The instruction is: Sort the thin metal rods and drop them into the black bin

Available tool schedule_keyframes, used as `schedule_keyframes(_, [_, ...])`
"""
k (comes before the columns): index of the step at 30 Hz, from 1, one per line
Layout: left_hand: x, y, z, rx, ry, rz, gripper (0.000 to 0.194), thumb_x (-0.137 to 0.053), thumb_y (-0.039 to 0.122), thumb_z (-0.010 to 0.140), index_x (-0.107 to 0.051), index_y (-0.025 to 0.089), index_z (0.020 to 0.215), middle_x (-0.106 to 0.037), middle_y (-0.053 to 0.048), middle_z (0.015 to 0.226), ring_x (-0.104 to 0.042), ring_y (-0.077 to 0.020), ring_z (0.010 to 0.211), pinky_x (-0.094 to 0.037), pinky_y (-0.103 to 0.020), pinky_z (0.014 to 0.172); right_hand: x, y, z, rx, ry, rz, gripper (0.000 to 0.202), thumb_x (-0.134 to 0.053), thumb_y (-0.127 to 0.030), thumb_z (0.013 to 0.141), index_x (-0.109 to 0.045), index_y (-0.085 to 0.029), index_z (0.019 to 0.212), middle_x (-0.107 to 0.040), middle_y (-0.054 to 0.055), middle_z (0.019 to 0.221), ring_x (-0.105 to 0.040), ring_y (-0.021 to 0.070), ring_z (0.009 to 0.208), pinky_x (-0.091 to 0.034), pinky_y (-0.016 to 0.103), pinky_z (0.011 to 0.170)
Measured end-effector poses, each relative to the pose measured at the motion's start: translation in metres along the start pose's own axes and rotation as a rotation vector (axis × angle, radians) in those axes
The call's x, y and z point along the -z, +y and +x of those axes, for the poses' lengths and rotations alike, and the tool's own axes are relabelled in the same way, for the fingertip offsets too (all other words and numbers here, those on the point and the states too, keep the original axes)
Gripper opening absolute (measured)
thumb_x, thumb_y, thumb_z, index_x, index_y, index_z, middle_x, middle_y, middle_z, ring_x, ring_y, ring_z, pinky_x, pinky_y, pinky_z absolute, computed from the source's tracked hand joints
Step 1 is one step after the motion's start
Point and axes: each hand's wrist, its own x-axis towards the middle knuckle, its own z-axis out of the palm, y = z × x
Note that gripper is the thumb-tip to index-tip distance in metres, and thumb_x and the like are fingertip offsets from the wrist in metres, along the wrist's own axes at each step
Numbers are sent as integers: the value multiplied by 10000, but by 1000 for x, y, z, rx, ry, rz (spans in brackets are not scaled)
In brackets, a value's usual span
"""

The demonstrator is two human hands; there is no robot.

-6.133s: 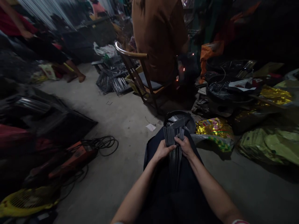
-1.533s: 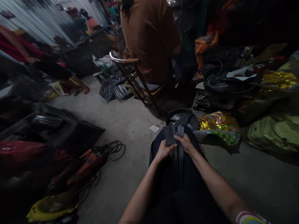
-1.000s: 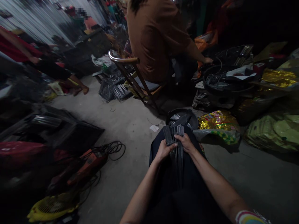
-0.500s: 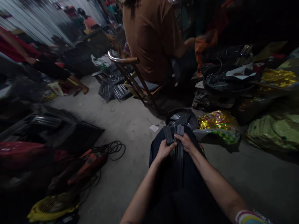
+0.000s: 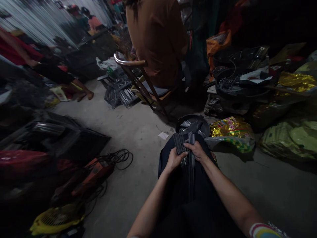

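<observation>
Over my dark-clothed lap, my left hand (image 5: pixel 176 157) is closed round a bundle of thin metal rods (image 5: pixel 178 142), its thumb lying across them. Beside it my right hand (image 5: pixel 196 150) grips a second, narrower bundle of thin metal rods (image 5: pixel 191 138), thumb pointing left toward the first. The lower ends of the rods hang down between my forearms. Just beyond my knees stands a round dark basin (image 5: pixel 178 124) with more loose rods in it. What exactly the rods are is too dim to tell.
A wooden chair (image 5: pixel 130 63) with a seated person in a brown shirt (image 5: pixel 153 39) is ahead. Gold packaging (image 5: pixel 230 127) and pale green sacks (image 5: pixel 287 138) lie at right. Coiled black cable (image 5: pixel 123 158), an orange tool (image 5: pixel 91 177) and a yellow basket (image 5: pixel 56 219) are at left.
The rods in my right hand now form a narrower bundle, with a wider gap from the left bundle. The seated person's arm has drawn in from the orange bag.
</observation>
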Motion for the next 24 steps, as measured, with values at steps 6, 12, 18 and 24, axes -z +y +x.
schedule_keyframes(6, [-4,7,-3,-2,22,6,406,-772,373,704,-693,105,1000,-736,-79,946,-664,-240,865,-511,-313,787,0,5,-1,-28,42,48,236,-774,-355,619,-684,-175,741,-681,12,684,-598,166,626,-480,284,639])
schedule_keyframes(12, [-6,3,-1,-26,36,70,382,-786,360,686,-711,111,966,-743,-69,902,-666,-228,825,-504,-290,754,2,7,-2,-5,35,58,265,-784,-359,633,-701,-184,814,-702,13,748,-629,172,676,-494,293,681])
schedule_keyframes(18, [-7,6,0,-21,23,76,404,-781,355,688,-713,112,1003,-741,-67,924,-662,-232,851,-500,-291,773,1,4,2,-10,12,3,329,-846,-363,584,-691,-179,808,-695,13,766,-633,176,720,-497,312,738])
schedule_keyframes(24, [-4,9,-3,44,-2,12,271,-708,314,735,-700,109,912,-710,-35,806,-627,-185,726,-476,-266,704,0,5,0,-43,25,53,283,-814,-377,606,-659,-177,732,-644,-9,661,-572,144,601,-459,272,623])
